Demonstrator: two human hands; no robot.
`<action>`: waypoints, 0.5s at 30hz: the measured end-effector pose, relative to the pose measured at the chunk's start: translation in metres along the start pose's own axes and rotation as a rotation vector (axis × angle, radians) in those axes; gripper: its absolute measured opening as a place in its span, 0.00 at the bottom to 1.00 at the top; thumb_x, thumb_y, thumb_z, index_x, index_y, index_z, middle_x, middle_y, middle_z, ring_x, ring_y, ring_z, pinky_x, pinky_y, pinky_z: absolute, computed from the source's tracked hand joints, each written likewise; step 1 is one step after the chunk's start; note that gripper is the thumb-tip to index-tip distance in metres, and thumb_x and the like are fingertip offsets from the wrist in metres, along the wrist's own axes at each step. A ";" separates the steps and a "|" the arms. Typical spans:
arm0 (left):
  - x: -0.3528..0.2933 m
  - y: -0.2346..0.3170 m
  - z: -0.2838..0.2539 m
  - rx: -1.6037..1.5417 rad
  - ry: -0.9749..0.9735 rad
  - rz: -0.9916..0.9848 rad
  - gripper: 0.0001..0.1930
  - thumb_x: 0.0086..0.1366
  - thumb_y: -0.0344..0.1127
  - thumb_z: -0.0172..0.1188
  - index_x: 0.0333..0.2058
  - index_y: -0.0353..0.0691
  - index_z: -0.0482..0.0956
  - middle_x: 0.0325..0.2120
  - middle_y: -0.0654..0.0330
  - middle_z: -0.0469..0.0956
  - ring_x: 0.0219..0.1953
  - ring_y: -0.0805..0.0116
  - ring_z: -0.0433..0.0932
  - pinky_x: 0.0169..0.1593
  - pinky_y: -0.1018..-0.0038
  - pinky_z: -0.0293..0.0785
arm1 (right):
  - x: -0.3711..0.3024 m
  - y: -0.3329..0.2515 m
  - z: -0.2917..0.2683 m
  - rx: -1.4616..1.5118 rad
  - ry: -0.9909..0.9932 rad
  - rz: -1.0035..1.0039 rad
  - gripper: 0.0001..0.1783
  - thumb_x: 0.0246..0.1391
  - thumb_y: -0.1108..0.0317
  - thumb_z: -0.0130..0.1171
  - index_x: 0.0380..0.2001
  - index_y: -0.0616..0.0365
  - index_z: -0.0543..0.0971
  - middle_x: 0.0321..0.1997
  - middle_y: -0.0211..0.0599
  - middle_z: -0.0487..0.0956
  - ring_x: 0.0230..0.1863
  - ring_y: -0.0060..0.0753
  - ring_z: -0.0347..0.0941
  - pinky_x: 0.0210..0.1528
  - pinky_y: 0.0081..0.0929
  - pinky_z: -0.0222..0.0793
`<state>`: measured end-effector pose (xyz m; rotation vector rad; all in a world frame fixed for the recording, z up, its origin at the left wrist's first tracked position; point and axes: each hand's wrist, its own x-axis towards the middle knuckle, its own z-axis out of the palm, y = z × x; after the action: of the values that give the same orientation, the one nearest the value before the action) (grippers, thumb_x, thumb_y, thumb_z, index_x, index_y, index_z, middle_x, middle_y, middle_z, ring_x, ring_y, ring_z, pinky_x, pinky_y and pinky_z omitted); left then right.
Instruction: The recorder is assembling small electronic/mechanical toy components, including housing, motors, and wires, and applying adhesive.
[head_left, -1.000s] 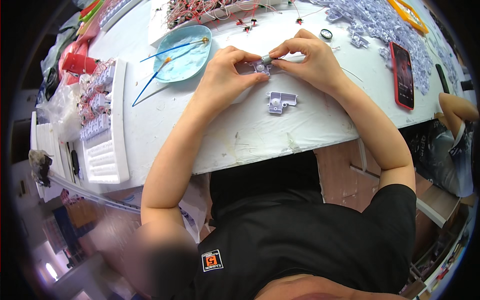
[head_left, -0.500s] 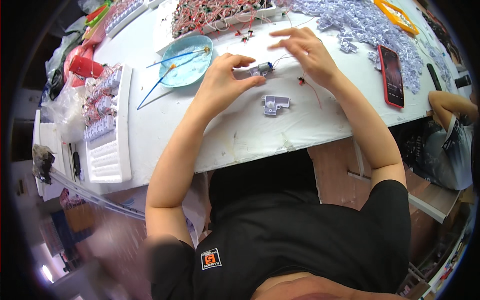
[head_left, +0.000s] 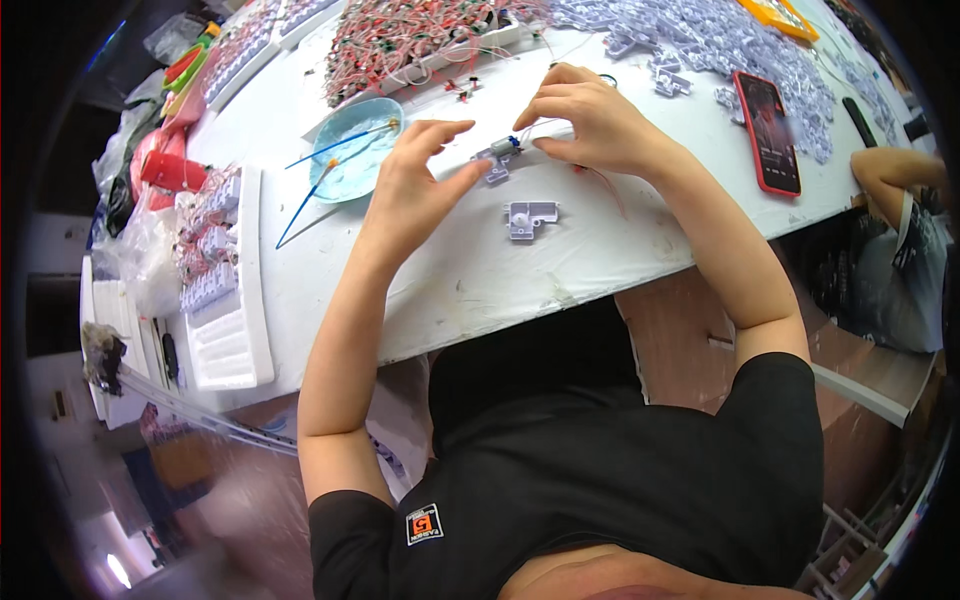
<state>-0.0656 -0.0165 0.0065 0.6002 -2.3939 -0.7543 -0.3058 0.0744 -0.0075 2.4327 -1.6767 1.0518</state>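
Looking down from head height onto a white worktable [head_left: 470, 290] filling the upper half of the frame. Upper left: red cylindrical container [head_left: 172, 172] lying among crinkled clear plastic bags, beside a white foam tray [head_left: 232, 330] with ribbed slots, partly filled with small grey parts. Top centre: shallow white tray heaped with red-and-white wired components [head_left: 420, 40]. Top right: loose pile of pale lilac plastic housings [head_left: 720, 45], glossy and angular, with an orange tray at the far edge. Right of centre: red-cased phone [head_left: 767, 130], flat, dark screen up. Small orange-and-white square patch on the black shirt, lower centre.

Centre top: small grey motor-and-housing assembly [head_left: 498, 158], resting on the table between both hands. Left hand [head_left: 415, 190] just left of it, fingers spread and curled, thumb tip touching or nearly touching the part, not closed around it. Right hand [head_left: 590, 125] just right and above, fingertips pinched together at the assembly's end, seemingly nipping a thin wire; exact grip too small to confirm. Thin red wire [head_left: 605, 185] trailing on the table below the right wrist.

Below the assembly, apart from both hands: second pale grey plastic housing [head_left: 528, 217], blocky with a round recess. Left of the left hand: light blue round dish [head_left: 357, 160], with two thin blue sticks [head_left: 318, 185] leaning out over its rim. Another person's forearm at the far right edge.
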 end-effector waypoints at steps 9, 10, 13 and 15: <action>0.002 0.001 0.018 0.064 -0.110 -0.091 0.19 0.56 0.34 0.73 0.46 0.38 0.84 0.42 0.57 0.80 0.46 0.62 0.80 0.52 0.70 0.75 | -0.002 0.004 0.004 -0.076 -0.065 -0.061 0.02 0.47 0.70 0.65 0.27 0.50 0.82 0.32 0.23 0.80 0.45 0.30 0.72 0.56 0.32 0.64; 0.002 0.001 0.018 0.059 -0.098 -0.096 0.18 0.56 0.34 0.73 0.46 0.38 0.84 0.41 0.57 0.80 0.45 0.63 0.80 0.51 0.71 0.75 | -0.002 0.005 0.005 -0.060 -0.055 -0.057 0.01 0.47 0.69 0.64 0.26 0.51 0.81 0.31 0.23 0.80 0.44 0.29 0.71 0.56 0.31 0.63; 0.002 -0.002 0.021 0.049 -0.082 -0.092 0.18 0.56 0.33 0.73 0.46 0.37 0.85 0.41 0.57 0.81 0.44 0.65 0.80 0.50 0.72 0.75 | -0.004 0.006 0.009 -0.061 -0.023 -0.034 0.02 0.47 0.69 0.64 0.26 0.51 0.81 0.29 0.23 0.80 0.43 0.30 0.71 0.56 0.31 0.63; 0.001 -0.003 0.021 0.042 -0.074 -0.084 0.18 0.56 0.33 0.73 0.46 0.37 0.85 0.40 0.57 0.81 0.44 0.65 0.80 0.49 0.72 0.75 | -0.004 0.003 0.010 -0.060 -0.029 -0.037 0.02 0.47 0.68 0.64 0.26 0.51 0.81 0.29 0.23 0.80 0.43 0.29 0.71 0.56 0.30 0.63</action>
<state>-0.0783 -0.0114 -0.0099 0.7056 -2.4701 -0.7765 -0.3042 0.0729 -0.0186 2.4429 -1.6400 0.9529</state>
